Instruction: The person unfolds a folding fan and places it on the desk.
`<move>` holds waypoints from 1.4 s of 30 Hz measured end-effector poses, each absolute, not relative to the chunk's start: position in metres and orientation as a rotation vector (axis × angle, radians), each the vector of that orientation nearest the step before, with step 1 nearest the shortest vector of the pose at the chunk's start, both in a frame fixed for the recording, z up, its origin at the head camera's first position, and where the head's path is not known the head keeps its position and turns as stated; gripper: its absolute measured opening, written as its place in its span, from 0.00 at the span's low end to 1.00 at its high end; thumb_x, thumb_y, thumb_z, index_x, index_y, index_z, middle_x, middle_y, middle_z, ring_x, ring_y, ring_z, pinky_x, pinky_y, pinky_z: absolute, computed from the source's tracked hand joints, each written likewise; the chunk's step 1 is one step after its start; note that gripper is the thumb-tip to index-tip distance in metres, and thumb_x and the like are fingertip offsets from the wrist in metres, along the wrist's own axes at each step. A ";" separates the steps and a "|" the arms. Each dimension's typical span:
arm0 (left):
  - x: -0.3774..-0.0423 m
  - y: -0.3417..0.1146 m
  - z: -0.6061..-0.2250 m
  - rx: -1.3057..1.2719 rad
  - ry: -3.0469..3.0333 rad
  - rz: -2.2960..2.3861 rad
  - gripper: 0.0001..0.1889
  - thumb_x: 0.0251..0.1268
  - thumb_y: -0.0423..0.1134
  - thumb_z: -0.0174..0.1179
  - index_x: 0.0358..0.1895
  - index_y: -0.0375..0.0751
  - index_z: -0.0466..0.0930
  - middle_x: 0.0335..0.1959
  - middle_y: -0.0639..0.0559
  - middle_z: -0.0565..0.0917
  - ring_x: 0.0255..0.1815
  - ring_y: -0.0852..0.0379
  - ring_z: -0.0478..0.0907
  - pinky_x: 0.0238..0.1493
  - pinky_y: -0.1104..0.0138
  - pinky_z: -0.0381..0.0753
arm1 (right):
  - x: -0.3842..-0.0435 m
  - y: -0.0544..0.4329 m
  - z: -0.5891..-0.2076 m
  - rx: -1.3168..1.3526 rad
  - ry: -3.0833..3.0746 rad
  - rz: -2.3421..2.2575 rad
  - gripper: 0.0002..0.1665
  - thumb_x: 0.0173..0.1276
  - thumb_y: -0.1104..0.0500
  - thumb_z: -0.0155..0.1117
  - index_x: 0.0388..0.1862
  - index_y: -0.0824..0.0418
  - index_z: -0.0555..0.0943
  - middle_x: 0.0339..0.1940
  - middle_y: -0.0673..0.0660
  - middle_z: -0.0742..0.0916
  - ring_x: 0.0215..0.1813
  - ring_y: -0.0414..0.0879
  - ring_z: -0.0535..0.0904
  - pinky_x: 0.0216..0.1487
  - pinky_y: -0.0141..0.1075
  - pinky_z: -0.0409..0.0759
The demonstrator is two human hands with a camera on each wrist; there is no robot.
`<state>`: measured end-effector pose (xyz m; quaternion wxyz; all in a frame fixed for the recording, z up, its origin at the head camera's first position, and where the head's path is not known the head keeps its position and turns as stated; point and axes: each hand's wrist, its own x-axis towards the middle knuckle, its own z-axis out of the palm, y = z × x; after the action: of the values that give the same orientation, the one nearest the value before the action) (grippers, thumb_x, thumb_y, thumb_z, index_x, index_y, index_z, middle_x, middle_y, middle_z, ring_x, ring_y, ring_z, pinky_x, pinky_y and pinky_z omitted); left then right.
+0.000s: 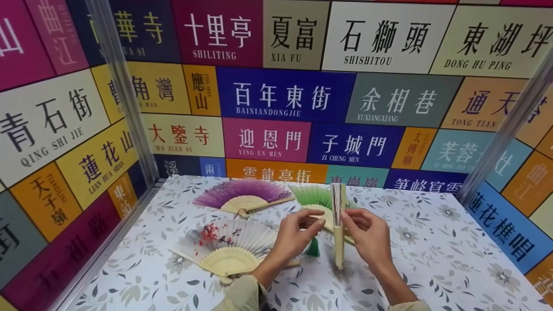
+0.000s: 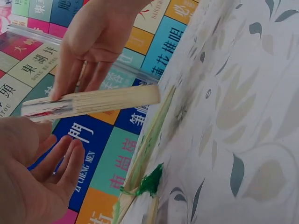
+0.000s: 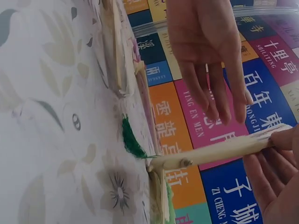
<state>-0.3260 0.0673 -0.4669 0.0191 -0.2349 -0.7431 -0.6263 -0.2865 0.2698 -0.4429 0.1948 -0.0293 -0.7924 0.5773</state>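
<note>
A folded hand fan [image 1: 339, 248] with pale ribs stands upright above the table, pinched near its upper part by my right hand [image 1: 369, 235]. Its rivet end points down, as the right wrist view of the folded fan [image 3: 219, 151] shows. My left hand [image 1: 298, 233] hovers just left of it, fingers loosely bent and holding nothing; a gap shows between it and the fan in the right wrist view. Behind the hands lies a spread green fan [image 1: 309, 196], partly hidden. A spread white fan with red blossoms [image 1: 229, 235] lies by my left forearm, which covers part of it.
A spread purple fan [image 1: 259, 190] lies at the back left of the table. Beneath my left hand is a green tassel [image 1: 314, 248]. The table has a leaf-patterned white cloth [image 1: 432, 242]. Colourful sign-covered panels [image 1: 285, 95] stand behind, with clear upright edges [image 1: 129, 95] at the sides.
</note>
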 end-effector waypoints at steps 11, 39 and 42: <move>-0.326 0.073 -0.475 -0.801 -2.157 -2.365 0.14 0.77 0.40 0.70 0.61 0.48 0.90 0.49 0.47 0.95 0.49 0.54 0.93 0.53 0.62 0.95 | -0.286 0.264 -0.444 0.060 -2.055 1.886 0.17 0.78 0.56 0.73 0.55 0.67 0.88 0.47 0.63 0.94 0.47 0.48 0.94 0.48 0.42 0.96; -0.324 0.066 -0.477 -0.674 -1.922 -2.718 0.16 0.81 0.36 0.64 0.64 0.36 0.87 0.60 0.39 0.90 0.58 0.48 0.90 0.61 0.57 0.92 | -0.286 0.262 -0.450 0.013 -2.176 2.028 0.18 0.74 0.55 0.76 0.56 0.66 0.89 0.48 0.61 0.95 0.49 0.51 0.95 0.53 0.39 0.95; -0.324 0.067 -0.476 -0.662 -1.939 -2.708 0.16 0.81 0.37 0.64 0.64 0.36 0.87 0.60 0.39 0.90 0.58 0.48 0.90 0.61 0.57 0.92 | -0.286 0.262 -0.450 0.009 -2.157 2.039 0.17 0.75 0.57 0.75 0.56 0.67 0.88 0.47 0.62 0.95 0.48 0.51 0.95 0.52 0.39 0.95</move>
<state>-0.3237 0.0674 -0.4762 -0.1269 -0.1934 -0.5663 -0.7911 -0.2864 0.2621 -0.4500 0.0867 0.0031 -0.7239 0.6844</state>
